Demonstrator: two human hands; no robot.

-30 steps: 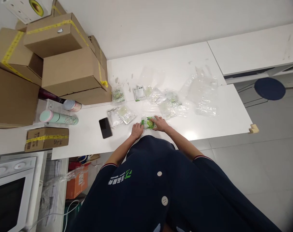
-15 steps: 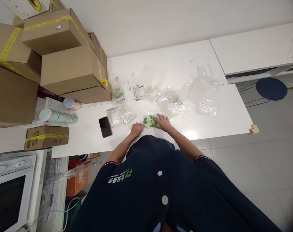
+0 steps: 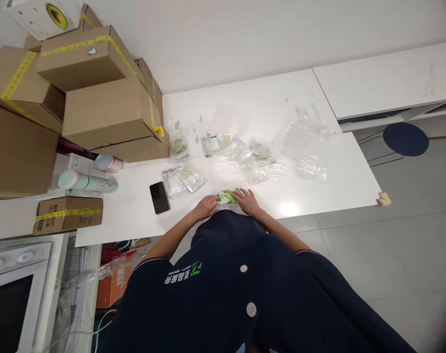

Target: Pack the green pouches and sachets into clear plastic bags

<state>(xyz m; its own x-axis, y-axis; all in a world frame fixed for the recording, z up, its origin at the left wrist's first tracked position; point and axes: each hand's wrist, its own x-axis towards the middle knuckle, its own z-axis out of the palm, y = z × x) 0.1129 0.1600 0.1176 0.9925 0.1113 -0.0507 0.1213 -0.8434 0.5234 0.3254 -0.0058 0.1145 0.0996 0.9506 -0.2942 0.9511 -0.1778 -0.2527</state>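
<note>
A green-and-white printed packet (image 3: 227, 197) lies close to the table's front edge, just in front of my body. My left hand (image 3: 205, 207) has its fingers closed at the packet's left end. On the other end, my right hand (image 3: 248, 202) grips with its fingertips over the print. Beyond the packet are flat silver and clear sachets (image 3: 191, 176), another silver-white pouch (image 3: 211, 145), a round pale green piece (image 3: 225, 141) and a clear bag with green print (image 3: 261, 152).
A black phone (image 3: 159, 197) lies left of my left hand. Farther left are a mint-green bottle (image 3: 88, 182), a jar (image 3: 108, 163) and stacked cardboard boxes (image 3: 108, 110). Crumpled clear plastic (image 3: 307, 147) lies to the right. A blue stool (image 3: 406, 139) stands beyond the table's right end.
The packet has shifted nearer to my body and its visible face looks narrower. My left hand has turned inward onto its left end; my right hand has drawn back slightly.
</note>
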